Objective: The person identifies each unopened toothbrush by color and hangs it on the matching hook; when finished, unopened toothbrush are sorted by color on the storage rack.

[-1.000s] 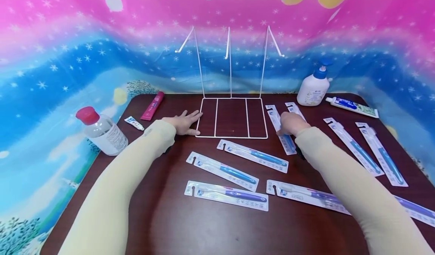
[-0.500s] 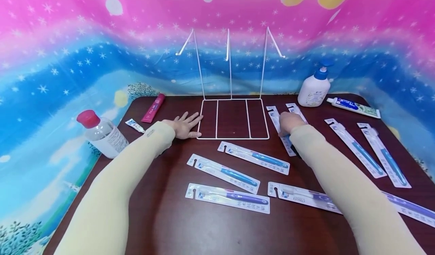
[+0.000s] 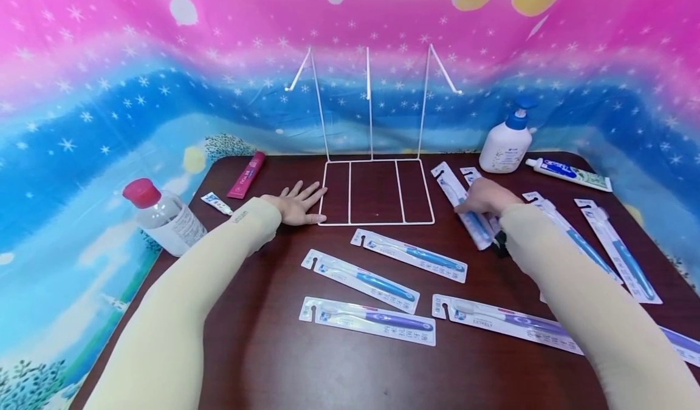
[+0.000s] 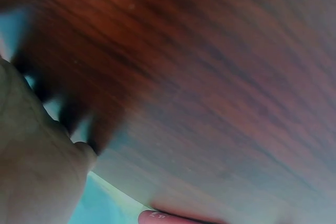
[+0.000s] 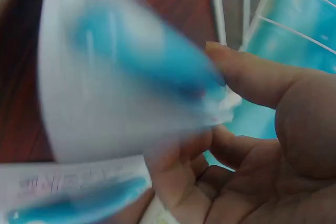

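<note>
Near pump bottle (image 3: 504, 147) and rack (image 3: 376, 223), toothbrush (image 3: 453, 186) in pinching right grip (image 3: 488, 197) (left grip (image 3: 298, 207) spread).

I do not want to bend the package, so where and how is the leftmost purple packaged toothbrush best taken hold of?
Probably pinch the purple packaged toothbrush across its long edges, left of middle, from above the near side: it lies flat and narrow, with a blue packaged toothbrush close behind its right end.

Long pale cream sleeves, left (image 3: 172, 304) and right (image 3: 582, 288), reach the wrists; small dark print (image 3: 239, 217) marks the left cuff; both left hand (image 3: 298, 206) and right hand (image 3: 485, 197) are bare.
</note>
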`<state>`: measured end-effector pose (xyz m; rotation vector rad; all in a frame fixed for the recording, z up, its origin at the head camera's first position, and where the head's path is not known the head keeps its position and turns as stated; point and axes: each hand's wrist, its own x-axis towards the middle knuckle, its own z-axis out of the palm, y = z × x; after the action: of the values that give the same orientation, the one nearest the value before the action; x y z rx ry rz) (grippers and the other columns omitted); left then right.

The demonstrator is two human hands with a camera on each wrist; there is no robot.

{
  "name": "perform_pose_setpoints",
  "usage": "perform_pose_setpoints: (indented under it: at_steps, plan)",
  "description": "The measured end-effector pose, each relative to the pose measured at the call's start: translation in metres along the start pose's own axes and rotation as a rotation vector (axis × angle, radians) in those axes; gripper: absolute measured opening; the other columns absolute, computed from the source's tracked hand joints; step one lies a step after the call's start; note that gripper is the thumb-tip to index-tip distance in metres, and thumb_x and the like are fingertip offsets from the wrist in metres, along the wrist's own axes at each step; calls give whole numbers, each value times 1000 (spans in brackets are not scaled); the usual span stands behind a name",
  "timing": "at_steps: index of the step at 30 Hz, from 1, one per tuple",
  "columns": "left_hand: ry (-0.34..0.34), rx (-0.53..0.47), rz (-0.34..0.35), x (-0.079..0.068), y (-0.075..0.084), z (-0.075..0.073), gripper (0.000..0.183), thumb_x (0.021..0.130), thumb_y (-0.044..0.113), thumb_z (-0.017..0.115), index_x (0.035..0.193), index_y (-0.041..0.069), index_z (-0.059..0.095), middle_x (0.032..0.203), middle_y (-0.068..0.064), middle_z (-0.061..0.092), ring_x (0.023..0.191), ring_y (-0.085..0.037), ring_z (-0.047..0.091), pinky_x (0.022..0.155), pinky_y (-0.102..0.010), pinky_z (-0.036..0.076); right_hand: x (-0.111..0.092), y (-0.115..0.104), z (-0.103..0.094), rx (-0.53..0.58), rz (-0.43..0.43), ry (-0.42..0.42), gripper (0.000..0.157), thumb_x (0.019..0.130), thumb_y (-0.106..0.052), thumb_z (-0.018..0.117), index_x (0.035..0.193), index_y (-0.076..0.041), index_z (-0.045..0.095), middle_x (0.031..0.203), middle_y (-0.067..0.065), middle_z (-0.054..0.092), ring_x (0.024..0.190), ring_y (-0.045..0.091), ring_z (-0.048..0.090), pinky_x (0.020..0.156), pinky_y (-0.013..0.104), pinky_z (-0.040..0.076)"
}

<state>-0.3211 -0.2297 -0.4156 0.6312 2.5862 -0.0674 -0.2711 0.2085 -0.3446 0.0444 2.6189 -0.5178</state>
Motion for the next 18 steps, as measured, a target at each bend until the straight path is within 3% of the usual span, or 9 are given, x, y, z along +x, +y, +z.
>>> perform_pose_setpoints:
  at_steps: [3,7,11,14,18]
  plan:
    - [2,-4,-4,-2,0,0,89,75,82,24,144,38,-12,151,9,-17,136,-32,-16,105,-55,1,-15,6,-8,77,-51,99,50,85,-36,63,116,2,53,103,22,53,85,32,55,65,42,47]
    - [-14,-18,-6,-3,1,-2,89,76,81,26,144,38,-11,151,9,-18,135,-32,-18,105,-55,0,-39,9,-12,329,-129,282,56,88,-41,59,128,-3,46,116,24,49,96,41,53,74,60,44]
    - [-20,-39,-4,-3,1,-3,90,77,80,28,145,36,-11,151,8,-18,135,-32,-19,105,-56,-2,-63,-3,-9,489,-267,486,58,87,-44,57,129,-6,45,127,19,51,105,39,54,82,62,40]
    - [-18,-44,2,-2,0,-4,90,78,79,28,145,35,-12,151,8,-19,135,-32,-18,105,-55,-2,-80,-16,-4,528,-390,571,53,88,-38,58,129,-7,44,130,16,50,109,36,54,85,58,40]
    - [-17,-49,15,-3,1,-4,90,79,77,30,146,33,-11,151,5,-18,135,-34,-18,104,-57,-4,-94,-34,1,534,-494,598,49,89,-31,59,129,-7,44,131,14,50,111,35,54,84,59,41]
